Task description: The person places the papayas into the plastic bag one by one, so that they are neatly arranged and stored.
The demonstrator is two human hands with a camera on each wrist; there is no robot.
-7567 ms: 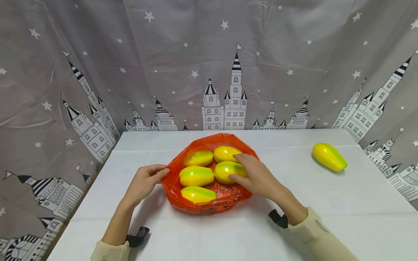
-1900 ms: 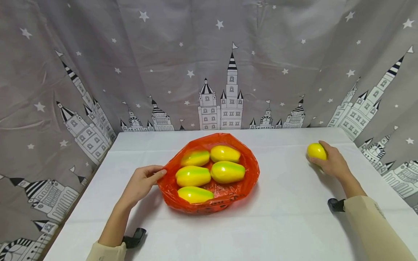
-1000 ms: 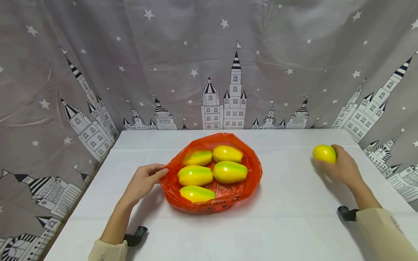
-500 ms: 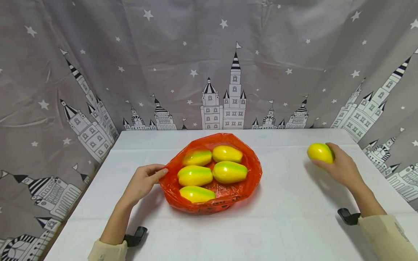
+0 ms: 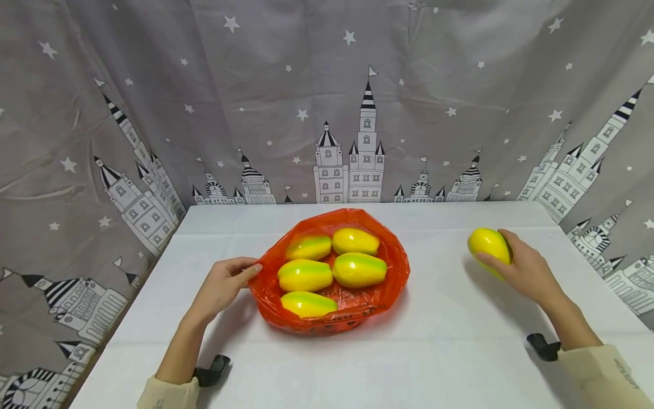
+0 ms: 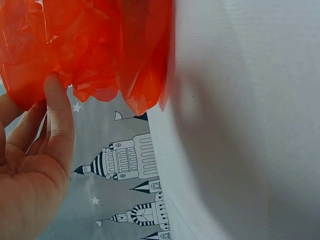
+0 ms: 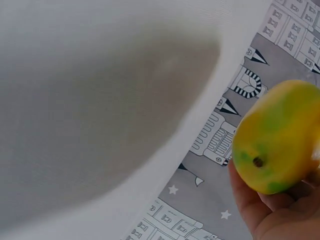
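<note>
At the table's right side my right hand (image 5: 528, 275) grips a glossy yellow-green papaya (image 5: 487, 245), raised over the cloth with its shadow below. In the right wrist view the papaya (image 7: 277, 135) shows a dark stem spot, and the fingers wrap its underside. My left hand (image 5: 218, 288) pinches the left rim of a red plastic bag (image 5: 395, 275), thumb and fingertips on the film. The bag's mouth is spread wide, with several similar papayas (image 5: 360, 270) lying inside. The left wrist view shows the crumpled bag (image 6: 90, 45) hanging above the fingers.
A white cloth (image 5: 434, 352) covers the table. Behind it and along both sides hangs a grey curtain (image 5: 230, 85) printed with castles and stars. Each wrist wears a black camera mount (image 5: 212, 372).
My right hand has gone from the papayas in the bag to the lone one at right, taken hold of it, lifted it and moved it left. My left hand keeps its pinch.
</note>
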